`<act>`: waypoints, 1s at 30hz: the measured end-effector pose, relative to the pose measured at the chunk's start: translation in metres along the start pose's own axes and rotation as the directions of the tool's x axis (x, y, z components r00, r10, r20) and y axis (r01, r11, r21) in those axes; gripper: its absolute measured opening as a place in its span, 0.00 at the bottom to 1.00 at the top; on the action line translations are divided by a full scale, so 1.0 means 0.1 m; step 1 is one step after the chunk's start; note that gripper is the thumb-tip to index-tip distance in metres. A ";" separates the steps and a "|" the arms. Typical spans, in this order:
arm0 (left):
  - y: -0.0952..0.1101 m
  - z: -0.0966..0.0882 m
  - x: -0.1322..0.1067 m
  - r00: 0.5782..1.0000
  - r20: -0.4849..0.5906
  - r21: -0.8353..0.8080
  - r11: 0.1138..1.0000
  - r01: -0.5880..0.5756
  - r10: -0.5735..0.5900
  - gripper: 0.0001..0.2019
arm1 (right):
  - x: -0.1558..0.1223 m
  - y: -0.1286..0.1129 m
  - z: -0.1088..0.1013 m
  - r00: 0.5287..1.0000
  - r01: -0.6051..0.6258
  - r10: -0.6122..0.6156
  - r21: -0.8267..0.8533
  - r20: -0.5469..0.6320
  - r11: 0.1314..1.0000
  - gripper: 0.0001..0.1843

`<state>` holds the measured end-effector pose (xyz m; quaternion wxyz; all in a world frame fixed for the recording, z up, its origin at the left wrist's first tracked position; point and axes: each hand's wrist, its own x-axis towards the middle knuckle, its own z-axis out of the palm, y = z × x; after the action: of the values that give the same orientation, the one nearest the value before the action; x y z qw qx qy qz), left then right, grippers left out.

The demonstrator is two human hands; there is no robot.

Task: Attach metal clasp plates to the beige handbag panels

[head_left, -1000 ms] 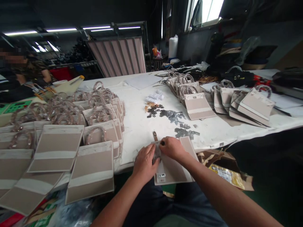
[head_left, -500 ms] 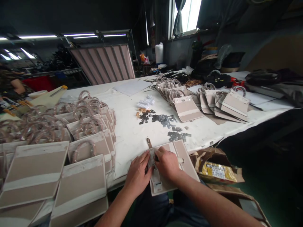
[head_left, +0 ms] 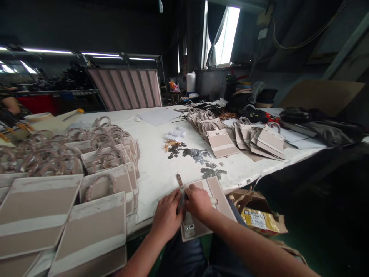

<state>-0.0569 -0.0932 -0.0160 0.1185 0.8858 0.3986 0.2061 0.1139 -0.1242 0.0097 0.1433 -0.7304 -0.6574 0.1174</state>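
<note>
A beige bag panel lies tilted across my lap and the table's front edge, with a pale strip and small metal fittings along its left side. My left hand grips that left edge, fingers together and thumb towards the panel. Over the panel, my right hand is closed around a tool with a pale handle, whose butt sticks out on the right. Its working end is hidden between the hands. A brown strap with a metal piece sticks up from the panel's top left corner.
Beige bag panels with wrapped ring handles crowd the table's left side; more panels stand at the back right. Dark metal plates, gold-coloured pieces and white rolls lie beyond my hands. An open carton sits below, right.
The camera view has tilted up and turned slightly right. Both hands keep their places on the panel; my right hand still holds the pale-handled tool.
</note>
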 end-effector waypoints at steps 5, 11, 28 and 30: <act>-0.02 -0.01 -0.03 1.000 0.012 -0.020 1.000 0.008 -0.007 0.27 | 0.22 0.28 -0.27 1.000 -0.018 0.019 0.050 -0.003 0.999 0.11; -0.09 0.05 -0.06 0.998 0.001 0.000 0.998 0.059 -0.059 0.25 | 0.97 1.02 -0.66 0.978 -0.203 0.201 -0.018 -0.060 0.979 0.17; 0.06 0.00 0.04 0.985 0.038 -0.081 0.982 0.172 -0.169 0.26 | 1.43 1.25 -0.77 0.988 -0.132 0.135 -0.044 0.071 0.990 0.12; 0.07 0.01 0.06 0.983 0.041 -0.089 0.979 0.183 -0.180 0.27 | 1.20 1.00 -0.78 0.985 0.021 -0.038 0.102 0.168 0.995 0.13</act>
<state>-0.0484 -0.0926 -0.0124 0.1841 0.8426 0.4658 0.1981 0.2479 -0.0183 0.0481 0.1250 -0.6997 -0.6714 0.2097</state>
